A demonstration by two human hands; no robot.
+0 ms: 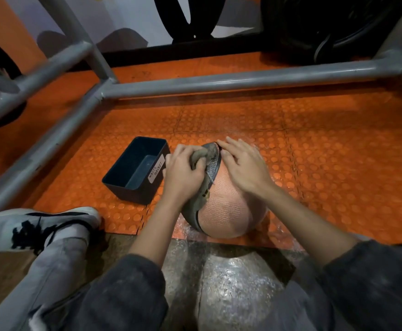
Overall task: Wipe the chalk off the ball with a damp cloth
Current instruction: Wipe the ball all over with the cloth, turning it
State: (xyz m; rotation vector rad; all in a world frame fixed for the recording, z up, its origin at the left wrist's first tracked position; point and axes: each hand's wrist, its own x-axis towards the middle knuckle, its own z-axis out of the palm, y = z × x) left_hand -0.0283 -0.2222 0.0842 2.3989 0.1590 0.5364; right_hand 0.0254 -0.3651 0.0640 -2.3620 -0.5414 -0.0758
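The ball [224,211] sits on the orange mat [314,151], just right of a dark bin [133,194]. The left hand [183,173] grips a bunched grey cloth [201,156] and presses it on the ball's upper left, along a grey panel. The right hand [243,166] lies flat on the top right, fingers straight, holding nothing. To wipe well, the flat hand should bear down so the ball cannot roll, while the cloth works in short, firm strokes with a clean fold outward. The near face looks pale, likely chalk, so the ball needs turning toward the cloth bit by bit; light pressure would probably only smear it.
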